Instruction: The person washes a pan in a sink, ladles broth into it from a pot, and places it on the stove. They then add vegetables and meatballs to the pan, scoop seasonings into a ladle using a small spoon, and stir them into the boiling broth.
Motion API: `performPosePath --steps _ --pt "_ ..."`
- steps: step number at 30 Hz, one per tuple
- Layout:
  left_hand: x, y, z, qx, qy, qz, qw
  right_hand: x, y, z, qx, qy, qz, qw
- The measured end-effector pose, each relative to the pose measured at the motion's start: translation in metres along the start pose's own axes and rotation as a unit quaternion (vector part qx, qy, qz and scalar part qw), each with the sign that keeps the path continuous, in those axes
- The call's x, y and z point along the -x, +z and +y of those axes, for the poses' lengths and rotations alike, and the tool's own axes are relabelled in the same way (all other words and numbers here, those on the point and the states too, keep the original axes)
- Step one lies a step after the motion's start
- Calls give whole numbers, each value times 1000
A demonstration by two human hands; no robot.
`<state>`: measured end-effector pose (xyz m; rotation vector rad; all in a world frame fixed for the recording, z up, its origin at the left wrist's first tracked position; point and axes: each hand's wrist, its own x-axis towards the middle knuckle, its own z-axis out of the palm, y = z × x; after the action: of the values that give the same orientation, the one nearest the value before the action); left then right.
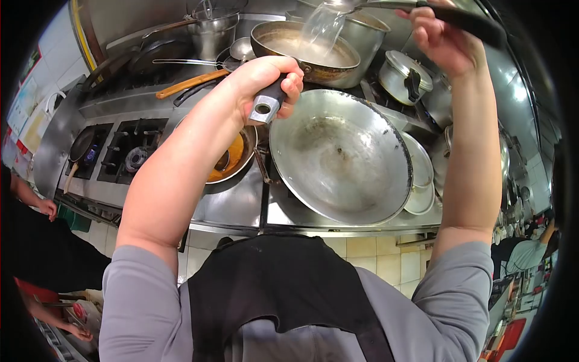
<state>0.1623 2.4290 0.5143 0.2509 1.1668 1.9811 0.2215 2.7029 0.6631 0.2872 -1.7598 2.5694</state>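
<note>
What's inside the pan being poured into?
Clear liquid streams into the pan from the ladle in the right hand. The pan's near wall covers the closest part of its inside.

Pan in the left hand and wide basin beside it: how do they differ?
The pan is smaller; the basin is wider. The pan is browned outside; the basin is mostly silvery grey. Liquid pours into the pan; the basin shows none. Both are round and open-topped.
</note>
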Motion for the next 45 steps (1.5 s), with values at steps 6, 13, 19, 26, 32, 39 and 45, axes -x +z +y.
performPosePath --steps 6,13,19,26,32,39,45 --pt "-3 -1 -5 13 -5 -1 1000 41 -24 19 180 14 -114 977" --pt "-7 -5 -15 54 -22 -10 998 -26 -52 7 226 -6 -56 972" --pt "-7 -8 -26 101 -45 -15 994 -136 -71 18 269 49 60 960" --pt "-10 -10 -29 107 -55 -8 993 -192 -92 43 208 60 41 975" --pt "-5 -1 -28 93 -38 10 995 -216 -107 47 16 -45 -14 999" --pt "-5 3 -25 85 -39 7 996 -238 -123 -3 -187 -39 -22 981" --pt "-7 4 -22 63 -33 11 997 -233 -119 -35 -255 14 -11 967"
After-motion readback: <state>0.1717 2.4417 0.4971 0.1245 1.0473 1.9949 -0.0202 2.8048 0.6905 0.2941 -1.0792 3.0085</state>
